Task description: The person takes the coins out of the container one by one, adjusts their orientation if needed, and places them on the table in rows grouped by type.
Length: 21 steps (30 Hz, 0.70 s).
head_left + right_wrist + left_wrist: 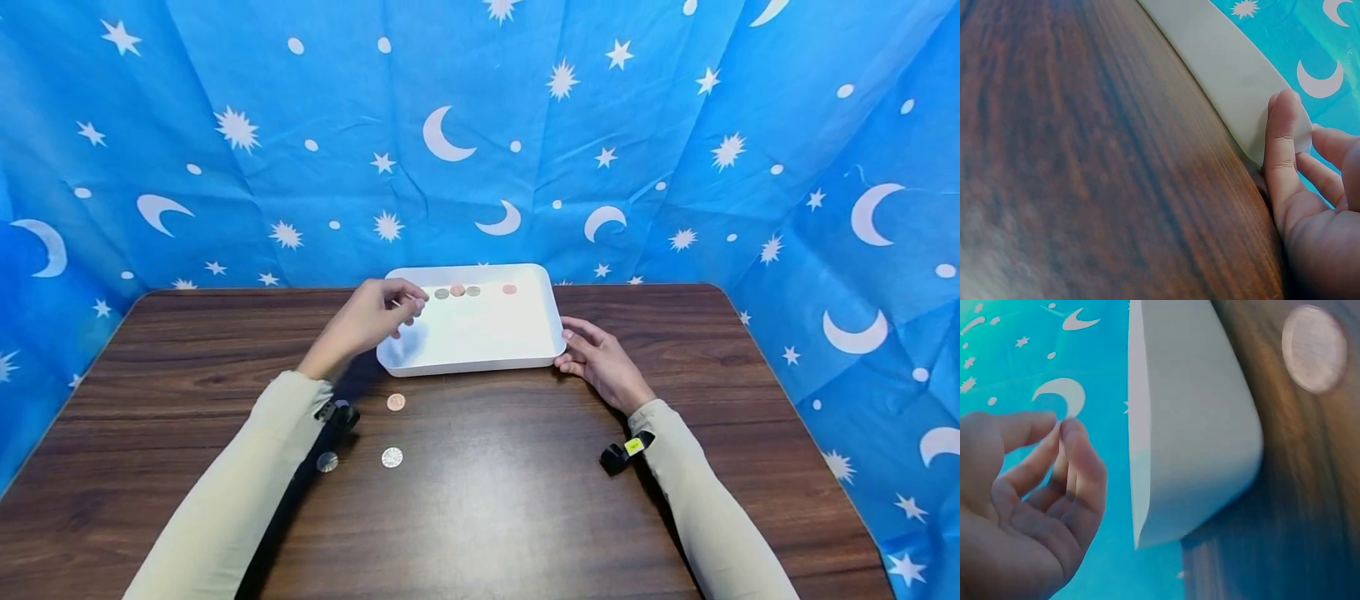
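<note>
L hand [375,315] over far left of shallow white rectangular tray [480,333] nr round metal coins [457,291], fingertips together, can't tell if holding 1; R hand [602,362] grips near right corner, fingers curled.

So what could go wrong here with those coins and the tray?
The left hand is very near the row of coins and might nudge them out of line. The right hand grips the white tray by a corner, so a jerk could make the coins slide. The left sleeve might brush the loose coin beside it.
</note>
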Each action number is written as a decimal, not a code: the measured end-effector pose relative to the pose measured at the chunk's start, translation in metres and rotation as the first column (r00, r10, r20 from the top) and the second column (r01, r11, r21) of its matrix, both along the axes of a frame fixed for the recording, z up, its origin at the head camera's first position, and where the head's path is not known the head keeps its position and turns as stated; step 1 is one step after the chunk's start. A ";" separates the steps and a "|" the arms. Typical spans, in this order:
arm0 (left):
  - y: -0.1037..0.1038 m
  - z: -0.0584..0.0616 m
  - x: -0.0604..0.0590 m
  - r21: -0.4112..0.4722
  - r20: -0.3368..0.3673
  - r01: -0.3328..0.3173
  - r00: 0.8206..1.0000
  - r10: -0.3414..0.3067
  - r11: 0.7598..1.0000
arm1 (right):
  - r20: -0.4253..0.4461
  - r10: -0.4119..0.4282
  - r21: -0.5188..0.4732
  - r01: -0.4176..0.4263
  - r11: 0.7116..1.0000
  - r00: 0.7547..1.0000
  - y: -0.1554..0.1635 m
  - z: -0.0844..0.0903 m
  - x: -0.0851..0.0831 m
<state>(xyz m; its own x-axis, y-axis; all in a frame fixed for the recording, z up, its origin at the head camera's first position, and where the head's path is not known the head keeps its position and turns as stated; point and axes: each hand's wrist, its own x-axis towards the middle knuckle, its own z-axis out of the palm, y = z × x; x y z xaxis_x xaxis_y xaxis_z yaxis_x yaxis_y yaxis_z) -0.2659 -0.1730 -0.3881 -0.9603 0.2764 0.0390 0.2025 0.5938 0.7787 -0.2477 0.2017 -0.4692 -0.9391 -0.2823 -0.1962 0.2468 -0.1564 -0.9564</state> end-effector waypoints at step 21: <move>0.041 -0.041 -0.056 -0.094 0.178 -0.178 0.965 0.192 0.980 | -0.007 0.001 -0.001 -0.001 1.000 1.000 0.004 -0.003 -0.002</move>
<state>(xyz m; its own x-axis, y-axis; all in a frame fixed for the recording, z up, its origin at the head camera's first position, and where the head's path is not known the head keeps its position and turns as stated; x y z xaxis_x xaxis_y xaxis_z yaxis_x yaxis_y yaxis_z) -0.3218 -0.1320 -0.4293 -0.9834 0.0886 -0.1583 -0.0596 0.6666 0.7431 -0.2496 0.2053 -0.4720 -0.9400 -0.2838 -0.1892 0.2402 -0.1571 -0.9579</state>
